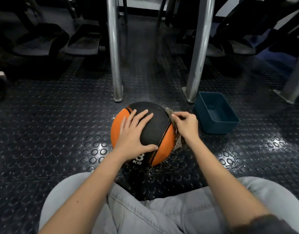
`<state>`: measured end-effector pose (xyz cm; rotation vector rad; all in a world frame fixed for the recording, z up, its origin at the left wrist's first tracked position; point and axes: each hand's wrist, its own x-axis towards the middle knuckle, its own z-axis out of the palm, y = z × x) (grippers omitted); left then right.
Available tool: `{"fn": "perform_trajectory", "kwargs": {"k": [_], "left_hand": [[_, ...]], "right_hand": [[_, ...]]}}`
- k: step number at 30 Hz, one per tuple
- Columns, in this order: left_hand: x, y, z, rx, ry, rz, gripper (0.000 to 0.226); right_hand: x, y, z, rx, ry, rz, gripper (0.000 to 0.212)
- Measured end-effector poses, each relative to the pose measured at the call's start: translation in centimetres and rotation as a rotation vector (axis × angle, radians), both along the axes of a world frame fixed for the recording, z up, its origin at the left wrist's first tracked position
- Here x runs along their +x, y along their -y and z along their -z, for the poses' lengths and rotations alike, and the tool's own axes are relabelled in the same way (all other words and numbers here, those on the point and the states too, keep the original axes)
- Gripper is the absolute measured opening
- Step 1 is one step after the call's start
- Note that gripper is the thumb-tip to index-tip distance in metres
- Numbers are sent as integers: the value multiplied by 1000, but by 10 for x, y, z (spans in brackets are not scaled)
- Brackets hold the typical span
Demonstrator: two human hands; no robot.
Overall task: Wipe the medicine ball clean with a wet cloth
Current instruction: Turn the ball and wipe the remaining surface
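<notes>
My left hand (pixel 135 130) lies flat on top of the ball (pixel 156 127), fingers spread and straight, thumb reaching to the seam between black and orange. My right hand (pixel 186 124) is curled round the cloth (pixel 178 141) and presses it against the ball's right side; the cloth hangs down under my wrist, wet and brownish. The ball sits on the floor (pixel 61 132), dark studded rubber, just ahead of my crossed legs (pixel 145 213) in grey trousers. Water drops glint on the floor around the ball. A blue tub (pixel 216 127) stands near on the right. Beyond the ball rise two metal legs (pixel 114 56).
</notes>
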<state>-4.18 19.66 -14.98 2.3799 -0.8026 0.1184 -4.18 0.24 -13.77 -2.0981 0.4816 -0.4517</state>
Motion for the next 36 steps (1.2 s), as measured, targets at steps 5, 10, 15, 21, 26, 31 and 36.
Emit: {"fn": "perform_trajectory", "kwargs": {"k": [5, 10, 15, 21, 26, 31, 36], "left_hand": [[7, -3, -15, -587, -226, -223, 20], [7, 8, -26, -251, -190, -552, 30], [2, -2, -19, -207, -83, -458, 28], [1, 7, -19, -179, -43, -498, 29], [6, 8, -23, -172, -65, -481, 29], [2, 6, -20, -179, -59, -503, 30], [2, 8, -20, -162, -66, -522, 32]], "right_hand": [[-35, -21, 13, -18, 117, 31, 16], [-88, -58, 24, -218, 259, 6, 8], [-55, -51, 1, -384, 256, -65, 19], [-46, -50, -5, -392, 209, -121, 19], [-89, -67, 16, -493, 365, -153, 20], [-30, -54, -16, -454, 165, -122, 18], [-54, -56, -5, -415, 215, -111, 16]]}}
